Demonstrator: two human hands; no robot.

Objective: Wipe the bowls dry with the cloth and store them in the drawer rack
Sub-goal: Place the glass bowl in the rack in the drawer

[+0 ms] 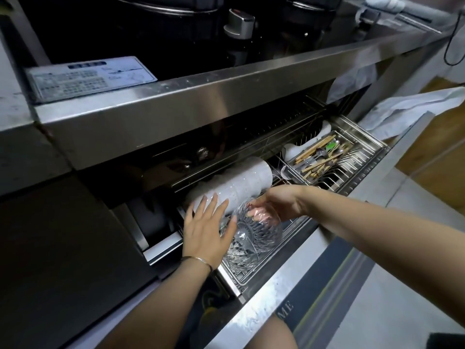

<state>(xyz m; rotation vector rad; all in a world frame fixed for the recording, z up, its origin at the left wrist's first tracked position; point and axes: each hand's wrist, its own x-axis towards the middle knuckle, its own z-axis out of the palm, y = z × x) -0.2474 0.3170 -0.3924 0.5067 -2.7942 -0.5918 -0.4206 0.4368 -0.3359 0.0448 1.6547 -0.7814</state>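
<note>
**A:** Where is the bowl?

**B:** The glass bowl (261, 230) lies on its side at the near end of the drawer rack (251, 275), about 6 o'clock from the picture's middle. It touches the stack of white bowls (241, 182) at its 11 o'clock. I can't tell whether another glass bowl nests under it.

**A:** And the hands?

**B:** The left hand (206, 230) lies flat against the bowl's left flank, its fingers (210, 205) straight and spread. The right hand (279, 202) reaches in from 3 o'clock and grips the rim. Its fingers curl over the rim and show through the glass.

**A:** How much room is there to move?

**B:** It's tight overhead. The front edge of the steel surface (201, 107) overhangs the back of the rack from 9 to 2 o'clock. Bare wire slots run from the bowl toward 2 o'clock, as far as the cutlery tray (372, 147) with its chopsticks (317, 149). The drawer front (327, 285) closes off the near side.

**A:** Any writing?

**B:** The letters "ME" show on the drawer front at 6 o'clock. A printed sticker (93, 76) sits on the black hob at 10 o'clock, its print too small to read.

**A:** And the room?

**B:** A white cloth (407, 112) hangs over the drawer's far end at 2 o'clock. There is a knob (239, 23) at 12 o'clock and pale floor (427, 248) at 4 o'clock.
</note>
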